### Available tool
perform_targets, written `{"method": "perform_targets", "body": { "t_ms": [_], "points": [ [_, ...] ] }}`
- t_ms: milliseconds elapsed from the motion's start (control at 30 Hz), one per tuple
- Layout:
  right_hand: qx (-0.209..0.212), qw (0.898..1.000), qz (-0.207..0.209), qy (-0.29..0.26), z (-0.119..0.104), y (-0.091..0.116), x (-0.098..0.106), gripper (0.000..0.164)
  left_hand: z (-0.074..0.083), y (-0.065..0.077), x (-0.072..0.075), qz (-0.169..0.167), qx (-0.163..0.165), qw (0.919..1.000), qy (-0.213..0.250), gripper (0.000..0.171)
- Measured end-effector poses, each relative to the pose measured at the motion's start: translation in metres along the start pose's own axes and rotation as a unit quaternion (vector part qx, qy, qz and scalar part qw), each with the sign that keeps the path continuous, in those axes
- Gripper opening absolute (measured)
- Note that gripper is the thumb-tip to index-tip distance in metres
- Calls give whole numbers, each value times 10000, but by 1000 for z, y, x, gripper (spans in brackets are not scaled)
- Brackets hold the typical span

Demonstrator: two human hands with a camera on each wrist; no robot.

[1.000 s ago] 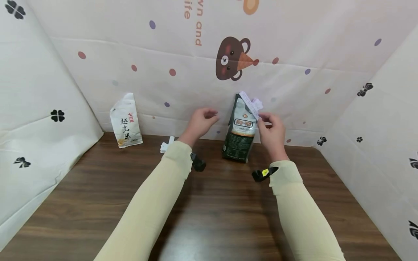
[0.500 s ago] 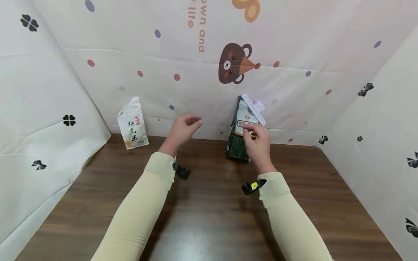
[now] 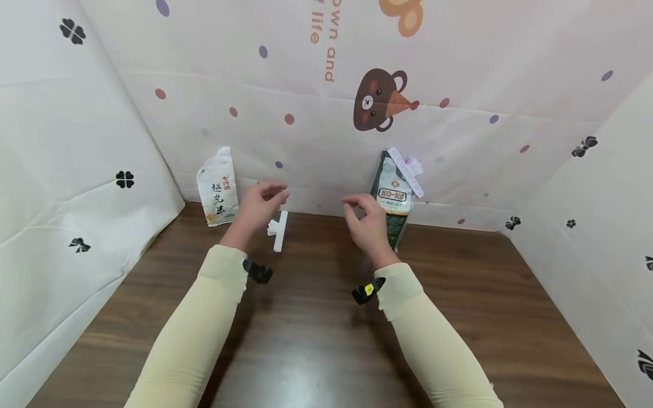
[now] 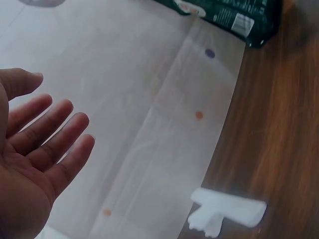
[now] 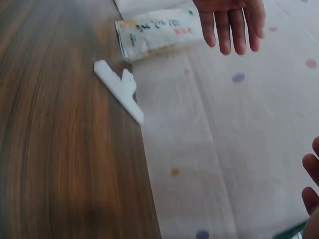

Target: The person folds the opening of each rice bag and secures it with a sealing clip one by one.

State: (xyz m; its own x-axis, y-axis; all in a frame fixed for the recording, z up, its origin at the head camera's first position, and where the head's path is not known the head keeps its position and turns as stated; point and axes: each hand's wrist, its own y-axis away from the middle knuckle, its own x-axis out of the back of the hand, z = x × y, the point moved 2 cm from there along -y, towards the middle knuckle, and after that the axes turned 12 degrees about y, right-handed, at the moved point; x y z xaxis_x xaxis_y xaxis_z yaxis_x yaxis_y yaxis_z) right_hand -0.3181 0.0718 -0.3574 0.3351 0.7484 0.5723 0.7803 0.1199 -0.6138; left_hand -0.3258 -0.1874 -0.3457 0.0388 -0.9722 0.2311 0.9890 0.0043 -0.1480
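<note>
While the left hand (image 3: 257,205) is held out above the back of the counter (image 3: 306,328), its thumb stands apart from loosely straightened fingers and it has hold of nothing; the right hand (image 3: 368,225) faces it, fingers and thumb gently bent with a gap between them, likewise bare; each wrist carries a small black camera, the left camera (image 3: 259,272) and the right camera (image 3: 368,290), strapped at the cuff of a pale yellow sleeve. Just beside the left hand, a white clip (image 3: 279,231) lies on the counter near its back edge, apart from the fingers; on the other side of that hand, a white bag (image 3: 217,187) with red and black lettering stands at the back left, leaning against the printed cloth (image 3: 316,153). Right next to the right hand, which covers part of its lower left in the head view, a green and silver bag (image 3: 393,209) labelled KO-KO stands against the same cloth; a pale lilac clip (image 3: 406,171) runs aslant across its upper right corner. Above, the cloth shows coloured dots and a brown bear (image 3: 374,101) in an orange hat.
</note>
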Motion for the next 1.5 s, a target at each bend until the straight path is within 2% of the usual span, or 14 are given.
{"method": "perform_targets", "body": {
  "t_ms": [433, 667, 1033, 1267, 1500],
  "points": [
    [-57, 9989, -405, -224, -15, -8, -49, 20, -32, 8, 37, 450, -271, 9986, -95, 36],
    [-193, 9967, -667, -428, -21, -8, -74, 23, -50, 15, 58, 830, 98, 9964, -149, 40],
    [-407, 9913, -1155, -485, -32, -12, -104, 26, -67, 17, 89, 1681, 53, 9854, -270, 40],
    [-639, 9863, -1460, -421, -34, -19, -120, 27, -77, 15, 109, 1898, 183, 9816, -130, 42],
    [-782, 9814, -1698, -436, -40, -34, -128, 31, -76, 5, 125, 2143, 306, 9762, 146, 45]
  ]
}}
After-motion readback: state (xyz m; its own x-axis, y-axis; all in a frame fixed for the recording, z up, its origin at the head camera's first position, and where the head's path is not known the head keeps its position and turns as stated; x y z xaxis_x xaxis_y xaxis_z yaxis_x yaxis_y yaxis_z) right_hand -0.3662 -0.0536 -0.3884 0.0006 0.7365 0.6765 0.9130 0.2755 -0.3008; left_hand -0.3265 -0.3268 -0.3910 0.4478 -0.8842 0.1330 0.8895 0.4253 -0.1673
